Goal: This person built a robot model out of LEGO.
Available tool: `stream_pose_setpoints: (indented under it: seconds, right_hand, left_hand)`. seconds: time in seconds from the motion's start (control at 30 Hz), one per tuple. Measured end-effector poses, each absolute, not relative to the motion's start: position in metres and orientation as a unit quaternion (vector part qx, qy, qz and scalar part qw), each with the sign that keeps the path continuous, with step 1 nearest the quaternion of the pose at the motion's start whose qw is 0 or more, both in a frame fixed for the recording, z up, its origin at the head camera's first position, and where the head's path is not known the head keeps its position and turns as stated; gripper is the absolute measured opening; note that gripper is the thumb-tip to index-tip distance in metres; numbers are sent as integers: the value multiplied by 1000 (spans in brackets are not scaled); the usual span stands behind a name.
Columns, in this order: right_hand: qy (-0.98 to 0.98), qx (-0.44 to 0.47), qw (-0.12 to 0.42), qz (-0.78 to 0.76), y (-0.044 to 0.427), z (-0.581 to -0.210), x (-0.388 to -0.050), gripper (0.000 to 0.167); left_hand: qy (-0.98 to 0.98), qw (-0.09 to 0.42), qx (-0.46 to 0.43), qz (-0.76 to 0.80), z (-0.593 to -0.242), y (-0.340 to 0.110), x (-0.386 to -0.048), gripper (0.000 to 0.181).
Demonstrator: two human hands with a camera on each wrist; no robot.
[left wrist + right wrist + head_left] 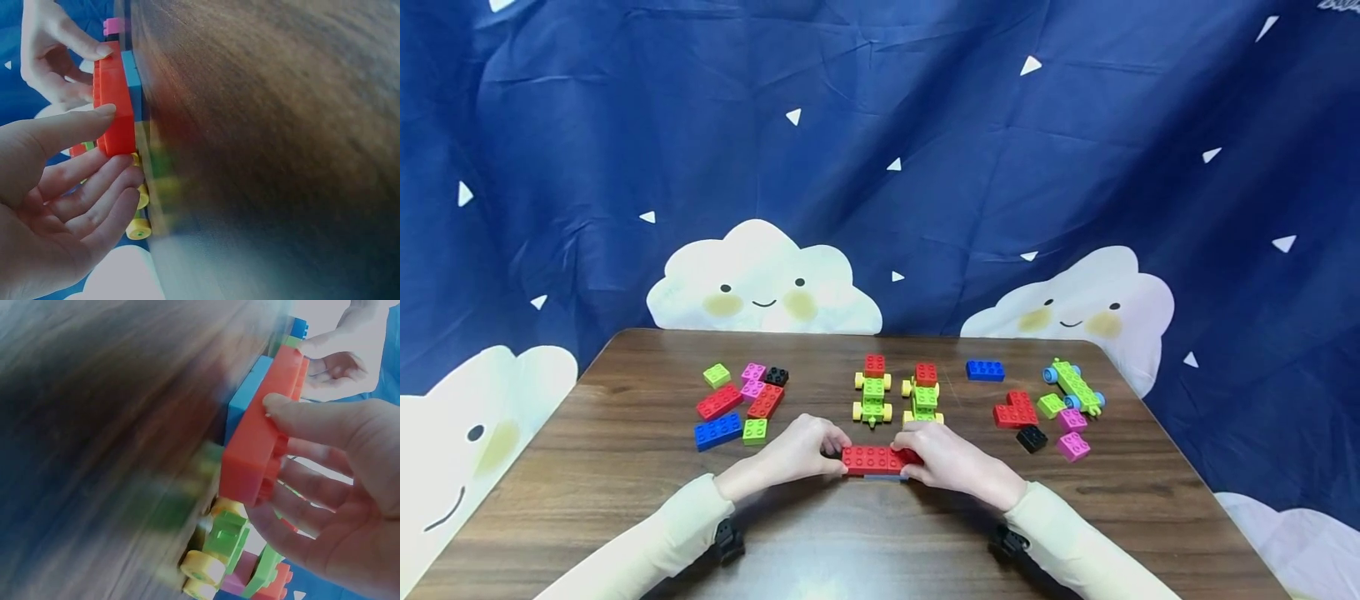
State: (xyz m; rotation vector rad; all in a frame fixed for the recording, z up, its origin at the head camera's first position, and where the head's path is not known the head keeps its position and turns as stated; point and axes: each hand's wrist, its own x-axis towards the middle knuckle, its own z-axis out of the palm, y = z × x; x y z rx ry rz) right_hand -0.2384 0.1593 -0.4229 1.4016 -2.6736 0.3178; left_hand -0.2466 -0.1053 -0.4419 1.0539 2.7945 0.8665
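A row of red bricks (pixel 866 460) lies on top of a blue brick (pixel 886 477) near the middle of the table. The left hand (pixel 797 452) grips the row's left end between thumb and fingers. At the right end, the right hand (pixel 951 463) pinches the red row, its thumb on the near side. In the left wrist view the red row (pixel 116 94) overhangs the blue brick (pixel 132 81). The right wrist view shows the blue brick (pixel 246 397) under the red row (pixel 259 434).
Two wheeled builds, one (pixel 873 400) beside the other (pixel 925 400), stand behind the hands. Loose bricks, among them a blue one (pixel 718 432), lie at the left. More bricks (pixel 1016 410) and a green base with blue wheels (pixel 1075 387) lie at the right.
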Motion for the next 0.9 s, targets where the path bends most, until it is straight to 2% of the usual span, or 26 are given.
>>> stream_pose_setpoints:
  seconds: [0.27, 0.6, 0.9]
  right_hand:
    - [-891, 440, 19, 110, 154, -419, -243, 22]
    - [-906, 411, 4, 104, 155, -419, -241, 30]
    - [-902, 414, 34, 115, 165, -419, -240, 28]
  left_hand:
    - [898, 16, 344, 274, -441, -107, -246, 26]
    - [898, 25, 338, 282, -443, -108, -245, 27]
    - [896, 17, 350, 275, -442, -106, -247, 26]
